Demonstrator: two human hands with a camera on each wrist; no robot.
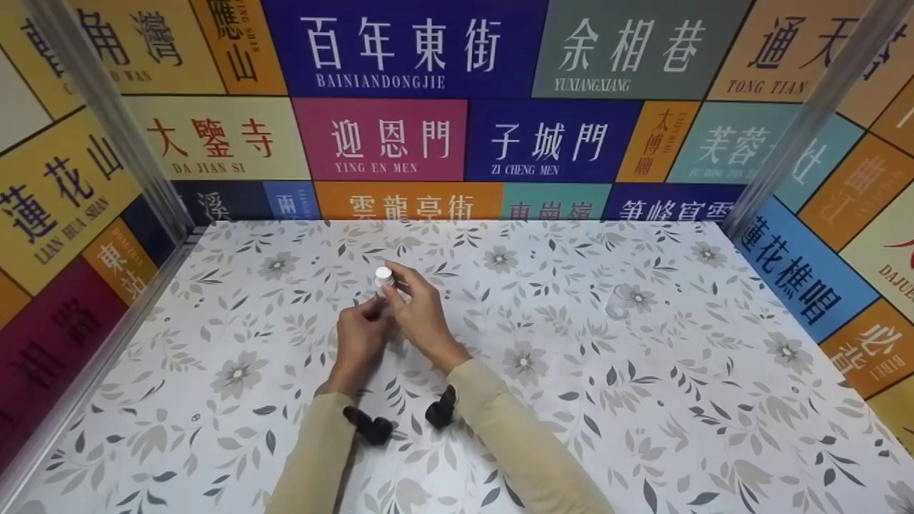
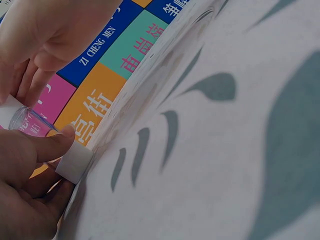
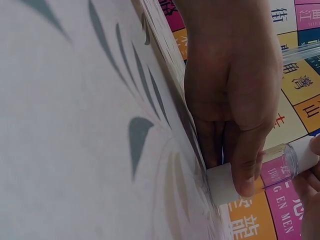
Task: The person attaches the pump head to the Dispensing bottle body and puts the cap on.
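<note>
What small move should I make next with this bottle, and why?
Perhaps gently turn the white top with your right hand: its fingers hold that end, while your left hand pinches the white lower end, which should keep it steady.

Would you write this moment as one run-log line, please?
left hand: grips bottle near white base | right hand: holds white cap | bottle: upright | clear container: on table

Site appears to be a booth-like work bay; the wider building cannot be determined. Evidence: a flower-patterned counter [image 1: 571, 414], walled on three sides by coloured panels [image 1: 385, 111] bearing Chinese and Latin lettering [image 1: 380, 82], with shiny posts [image 1: 111, 121] at both rear corners.
</note>
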